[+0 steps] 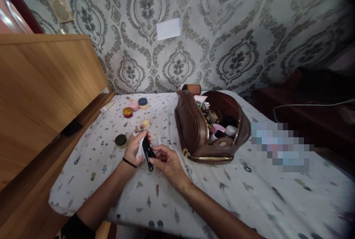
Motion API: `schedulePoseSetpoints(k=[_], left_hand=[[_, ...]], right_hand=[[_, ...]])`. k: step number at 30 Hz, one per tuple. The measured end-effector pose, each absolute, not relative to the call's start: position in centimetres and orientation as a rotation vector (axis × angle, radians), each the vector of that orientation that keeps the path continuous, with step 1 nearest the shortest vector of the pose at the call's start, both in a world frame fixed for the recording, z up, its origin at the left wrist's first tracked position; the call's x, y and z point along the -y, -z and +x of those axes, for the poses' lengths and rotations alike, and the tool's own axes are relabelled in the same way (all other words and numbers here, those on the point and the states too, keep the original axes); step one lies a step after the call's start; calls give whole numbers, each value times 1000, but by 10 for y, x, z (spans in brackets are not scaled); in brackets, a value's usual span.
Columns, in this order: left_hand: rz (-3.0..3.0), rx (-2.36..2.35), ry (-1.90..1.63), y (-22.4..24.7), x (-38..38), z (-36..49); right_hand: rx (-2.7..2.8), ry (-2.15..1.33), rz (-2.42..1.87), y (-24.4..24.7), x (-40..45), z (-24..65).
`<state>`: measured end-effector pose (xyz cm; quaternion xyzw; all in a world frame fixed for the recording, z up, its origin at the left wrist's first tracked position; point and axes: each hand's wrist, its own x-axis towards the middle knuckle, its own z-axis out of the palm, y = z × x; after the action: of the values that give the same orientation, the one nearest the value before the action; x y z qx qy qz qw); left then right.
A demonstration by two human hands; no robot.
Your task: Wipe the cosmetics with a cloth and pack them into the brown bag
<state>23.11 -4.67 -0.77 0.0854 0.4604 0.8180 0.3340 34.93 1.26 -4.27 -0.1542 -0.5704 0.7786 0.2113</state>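
Note:
My left hand (pixel 135 146) is closed around a crumpled white cloth or tissue (pixel 140 154), with a glossy black tapered item (pixel 147 150) lying against it. A small loop shows at the item's lower end; its exact kind I cannot make out. With thumb and fingers, my right hand (pixel 168 163) grips the lower part of this black item. Just beyond my left hand sits a small yellow jar (pixel 145 123). A dark green lidded jar (pixel 121 141) stands to its left.
An open brown cosmetic bag (pixel 191 128), full of assorted items, stands right of my hands. Farther back are a red jar with gold lid (pixel 127 112), a pink jar (pixel 134 106), a blue-lidded jar (pixel 142 103) and a pale tube (pixel 107 106). Wooden furniture (pixel 50 94) borders the left.

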Motion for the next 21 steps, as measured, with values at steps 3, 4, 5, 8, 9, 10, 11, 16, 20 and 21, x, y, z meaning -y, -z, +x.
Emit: schedulePoseSetpoints(k=[3,4,5,8,9,10,11,16,20,21], left_hand=[[202,-1265,-2122,11,48,248],[218,-1278,-2118,11,49,252],[239,-1293,-2117,12,49,256],[252,-1369,-2162,11,47,256],[222,-1398,-2186,10,46,252],[182,-1418,-2212,9,45,247],[136,-1423,-2239,8,43,241],[66,-1317,-2291,3,40,216],[110,-1260,-2211,6,42,221],[118,-1247,-2174,8,43,225]], right_hand=[[1657,-1965,-429,42,-13,349],[1685,-1900,-427,42,-13,349],[1716,-1842,-424,43,-13,349],[1816,-1684,-408,45,-14,351],[1857,-1618,-394,47,-14,352],[1902,-1544,-370,47,-14,353],[1948,-1469,-337,48,-14,354],[2111,-1231,-175,46,-10,359],[2194,-1168,-124,43,-8,362],[2205,-1170,-124,43,-8,362]])
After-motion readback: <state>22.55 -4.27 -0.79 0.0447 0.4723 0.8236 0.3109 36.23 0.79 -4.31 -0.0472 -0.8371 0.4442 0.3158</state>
